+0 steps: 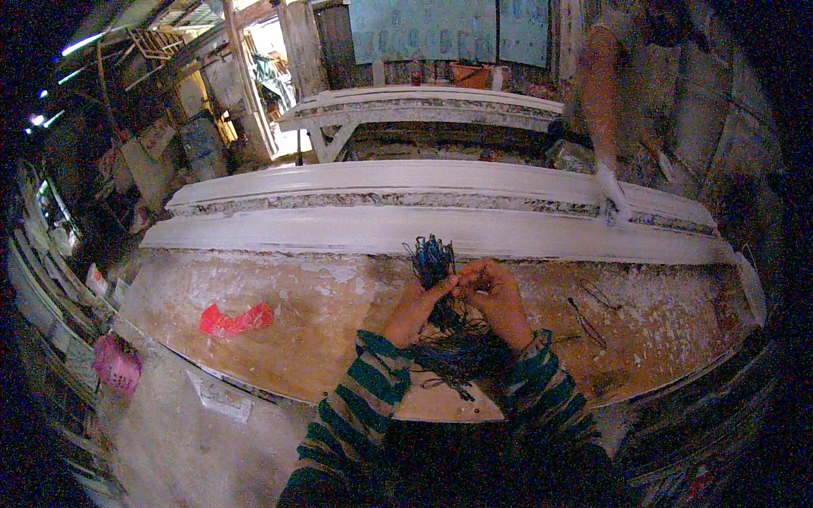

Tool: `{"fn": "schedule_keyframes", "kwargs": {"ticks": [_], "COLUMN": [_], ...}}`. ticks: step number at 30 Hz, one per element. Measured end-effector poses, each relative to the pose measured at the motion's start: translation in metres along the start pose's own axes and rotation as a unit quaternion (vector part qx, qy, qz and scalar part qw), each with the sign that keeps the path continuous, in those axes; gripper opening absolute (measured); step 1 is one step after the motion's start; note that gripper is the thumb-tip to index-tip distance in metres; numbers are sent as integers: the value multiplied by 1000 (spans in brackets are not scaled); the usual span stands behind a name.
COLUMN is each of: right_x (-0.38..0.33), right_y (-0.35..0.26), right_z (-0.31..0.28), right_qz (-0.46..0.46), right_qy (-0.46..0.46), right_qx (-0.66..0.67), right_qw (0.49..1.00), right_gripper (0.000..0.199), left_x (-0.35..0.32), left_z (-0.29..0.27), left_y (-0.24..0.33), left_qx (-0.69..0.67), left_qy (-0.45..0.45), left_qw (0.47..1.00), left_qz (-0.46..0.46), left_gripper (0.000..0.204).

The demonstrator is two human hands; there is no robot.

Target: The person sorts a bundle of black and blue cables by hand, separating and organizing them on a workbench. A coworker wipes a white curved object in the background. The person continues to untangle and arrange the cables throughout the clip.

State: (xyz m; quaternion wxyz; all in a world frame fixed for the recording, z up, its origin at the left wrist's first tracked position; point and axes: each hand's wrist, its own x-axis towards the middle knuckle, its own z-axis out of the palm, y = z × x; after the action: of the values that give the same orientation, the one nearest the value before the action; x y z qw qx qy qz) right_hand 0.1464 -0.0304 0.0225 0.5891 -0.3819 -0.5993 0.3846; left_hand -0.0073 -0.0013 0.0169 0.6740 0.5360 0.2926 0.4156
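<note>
My left hand [417,306] is closed around a bundle of dark blue-black cords [432,258], whose looped ends stick up above the fist. Close beside it, my right hand [495,296] has thumb and fingers pinched together near the bundle. What sits in that pinch, if anything, is too small to make out. A loose pile of the same dark cords [461,356] lies on the wooden table [322,364] below my hands, between my striped sleeves. Two thin loops of dark cord [586,322] rest on the board to the right.
A red piece of plastic or cloth [235,320] lies left on the table. Beyond my hands run two long white moulded lengths [339,230]. Another person's hand [611,199] touches them at the right. A bench [423,106] stands behind; a pink package [117,364] is at far left.
</note>
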Motion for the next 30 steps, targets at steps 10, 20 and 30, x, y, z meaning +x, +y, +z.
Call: {"fn": "schedule_keyframes", "kwargs": {"ticks": [10,20,30], "right_x": [0,2,2], "right_y": [-5,2,4], "right_z": [-5,-9,-1], "right_qz": [2,9,-25], "right_qy": [30,54,18], "right_qx": [-12,-9,-51], "right_qw": [999,998,998], "right_gripper": [19,12,11], "left_x": [5,16,22], "left_z": [-2,-11,-14], "left_y": [-4,-18,-26], "left_qx": [-54,-22,14], "left_qy": [-1,65,34], "left_qw": [998,994,995], "left_qz": [13,80,92], "left_gripper": [26,28,30]}}
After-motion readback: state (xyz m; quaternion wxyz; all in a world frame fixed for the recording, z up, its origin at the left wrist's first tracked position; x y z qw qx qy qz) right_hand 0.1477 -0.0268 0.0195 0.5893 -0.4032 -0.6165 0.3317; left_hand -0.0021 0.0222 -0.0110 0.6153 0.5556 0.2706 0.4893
